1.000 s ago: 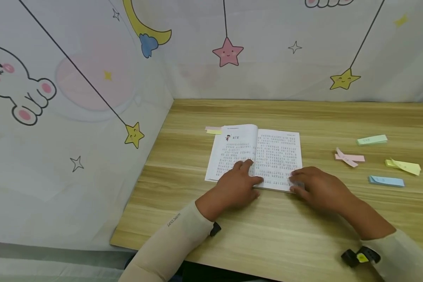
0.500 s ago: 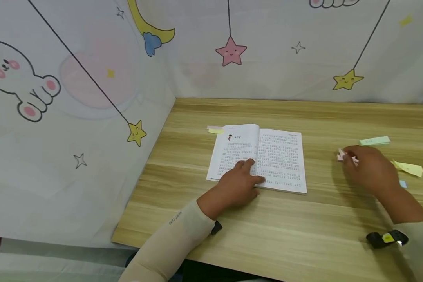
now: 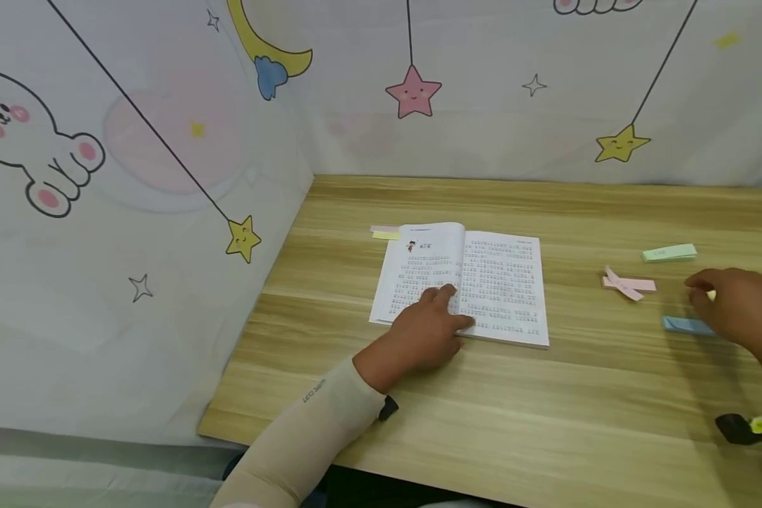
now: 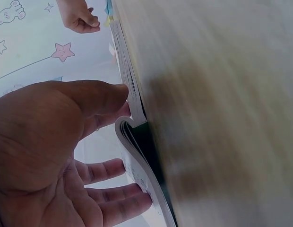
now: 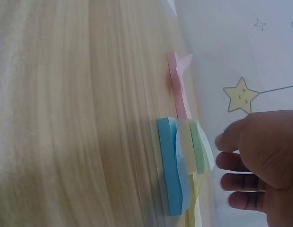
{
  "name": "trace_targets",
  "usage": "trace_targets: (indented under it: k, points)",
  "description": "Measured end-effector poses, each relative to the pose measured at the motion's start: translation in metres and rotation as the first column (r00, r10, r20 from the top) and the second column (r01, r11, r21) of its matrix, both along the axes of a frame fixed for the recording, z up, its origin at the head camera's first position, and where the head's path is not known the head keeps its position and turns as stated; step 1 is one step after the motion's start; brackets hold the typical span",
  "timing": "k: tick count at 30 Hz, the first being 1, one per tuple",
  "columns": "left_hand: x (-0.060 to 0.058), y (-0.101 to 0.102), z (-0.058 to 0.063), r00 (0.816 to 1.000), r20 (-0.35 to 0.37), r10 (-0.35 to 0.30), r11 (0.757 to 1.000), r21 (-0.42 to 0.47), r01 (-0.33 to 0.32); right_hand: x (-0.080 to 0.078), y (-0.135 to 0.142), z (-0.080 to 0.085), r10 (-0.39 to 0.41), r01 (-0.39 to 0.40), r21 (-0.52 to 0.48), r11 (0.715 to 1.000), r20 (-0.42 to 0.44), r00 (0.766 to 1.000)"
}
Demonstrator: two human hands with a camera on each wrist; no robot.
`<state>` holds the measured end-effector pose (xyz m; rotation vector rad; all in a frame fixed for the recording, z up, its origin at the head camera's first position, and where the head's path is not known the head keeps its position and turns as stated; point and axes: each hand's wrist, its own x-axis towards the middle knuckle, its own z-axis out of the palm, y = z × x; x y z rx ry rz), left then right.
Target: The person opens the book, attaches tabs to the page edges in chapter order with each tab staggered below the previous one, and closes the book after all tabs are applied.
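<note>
The person's left hand (image 3: 422, 335) rests on the open book (image 3: 503, 282), fingers spread without gripping, while right of the book the right hand (image 3: 733, 307), loosely bent and holding nothing, hovers near yellow sticky notes (image 5: 192, 201), pink sticky notes (image 3: 641, 285), green sticky notes (image 3: 669, 252) and blue sticky notes (image 3: 686, 325).

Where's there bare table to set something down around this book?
Tabletop is bare between the book and pink notes, behind the book to the backdrop, and in front of the book, right of the left hand. Crowded: the right, where the right hand is near green notes, blue notes and yellow notes.
</note>
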<state>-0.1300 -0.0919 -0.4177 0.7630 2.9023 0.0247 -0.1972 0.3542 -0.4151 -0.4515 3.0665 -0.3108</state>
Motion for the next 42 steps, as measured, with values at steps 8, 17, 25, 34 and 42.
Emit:
trace_targets:
  k: [8,17,25,34,42]
  points:
    - [0.0,0.0,0.0,1.0,0.008,0.005,1.0,0.0,-0.005,0.002,0.004,-0.001,0.02,-0.038,0.064,0.997,0.257,0.966]
    - [0.0,-0.002,0.0,1.0,-0.017,0.008,1.0,0.012,-0.008,0.002,0.002,-0.002,0.027,-0.049,0.077,0.996,0.265,0.964]
    - [0.001,-0.002,0.0,0.999,-0.033,0.0,1.0,0.006,0.0,0.007,-0.001,-0.002,0.028,-0.046,0.087,0.995,0.207,0.978]
    - [0.002,-0.004,0.0,0.999,-0.042,-0.01,1.0,0.009,0.011,0.014,-0.006,-0.005,-0.008,-0.004,0.055,0.998,0.209,0.978]
    - [0.001,-0.004,-0.001,0.998,-0.059,-0.019,1.0,0.017,0.02,0.027,-0.014,-0.01,0.056,-0.058,0.061,0.996,0.035,0.998]
